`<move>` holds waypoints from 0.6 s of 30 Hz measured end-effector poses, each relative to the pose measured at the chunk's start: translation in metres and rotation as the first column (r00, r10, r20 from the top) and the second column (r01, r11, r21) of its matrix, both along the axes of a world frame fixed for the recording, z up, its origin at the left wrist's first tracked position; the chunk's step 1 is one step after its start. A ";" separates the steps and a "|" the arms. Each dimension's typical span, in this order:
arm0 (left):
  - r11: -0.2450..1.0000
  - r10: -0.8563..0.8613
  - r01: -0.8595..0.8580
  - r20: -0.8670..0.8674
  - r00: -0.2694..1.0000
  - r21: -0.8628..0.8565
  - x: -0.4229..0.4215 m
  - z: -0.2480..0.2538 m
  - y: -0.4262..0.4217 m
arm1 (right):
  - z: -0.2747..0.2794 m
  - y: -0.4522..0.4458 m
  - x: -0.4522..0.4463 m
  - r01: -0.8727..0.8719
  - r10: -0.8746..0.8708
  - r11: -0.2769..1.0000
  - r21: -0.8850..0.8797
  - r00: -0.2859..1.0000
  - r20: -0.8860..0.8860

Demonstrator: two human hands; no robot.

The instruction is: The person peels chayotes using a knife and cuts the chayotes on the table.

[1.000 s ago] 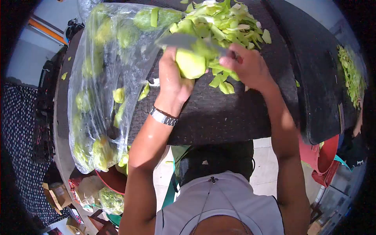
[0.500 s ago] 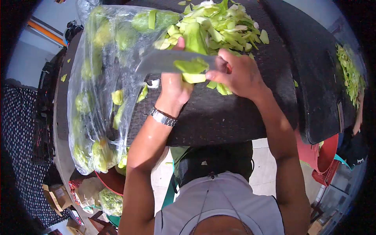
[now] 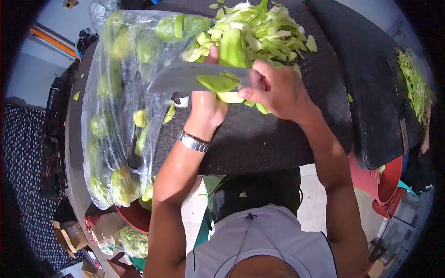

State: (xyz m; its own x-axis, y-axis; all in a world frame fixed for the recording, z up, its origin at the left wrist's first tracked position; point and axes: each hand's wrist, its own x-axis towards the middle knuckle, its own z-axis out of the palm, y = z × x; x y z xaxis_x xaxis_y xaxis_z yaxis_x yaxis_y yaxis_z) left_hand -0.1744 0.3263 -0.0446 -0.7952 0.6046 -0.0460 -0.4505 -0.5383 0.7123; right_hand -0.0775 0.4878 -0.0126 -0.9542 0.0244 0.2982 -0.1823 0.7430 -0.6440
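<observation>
My left hand (image 3: 206,109) is closed around a long green fruit (image 3: 233,48), which looks like an unripe papaya, its thumb along the left side. My right hand (image 3: 278,90) grips a broad-bladed knife (image 3: 174,78) by the handle. The blade lies flat across the fruit, above my left hand, and hides most of that hand's fingers. A green slice (image 3: 218,82) lies on the blade. Just beyond the fruit is a heap of pale green slices (image 3: 259,34).
On the left lies a clear plastic bag (image 3: 125,78) over several whole green fruits. A dark woven tabletop (image 3: 259,143) is under my hands. Another dark table (image 3: 375,102) at right bears more shreds (image 3: 412,83). Red tubs (image 3: 387,180) stand below.
The knife blade has moved left and slightly toward me, with my right hand shifting a little. The slice on the blade now looks larger and lies further left. My left hand stays around the fruit.
</observation>
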 end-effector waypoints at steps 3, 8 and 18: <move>0.992 0.124 -0.124 0.055 0.991 -0.008 0.010 0.004 0.003 | -0.004 0.006 -0.002 0.028 -0.029 0.999 -0.022 1.000 -0.012; 0.997 -0.007 0.011 0.064 0.998 -0.073 0.010 0.010 0.004 | -0.011 0.037 -0.008 0.209 -0.205 0.975 0.082 0.977 -0.058; 0.997 -0.081 0.082 0.123 0.989 0.001 0.003 0.029 -0.006 | -0.016 0.087 -0.016 0.535 -0.535 0.845 0.028 0.844 0.024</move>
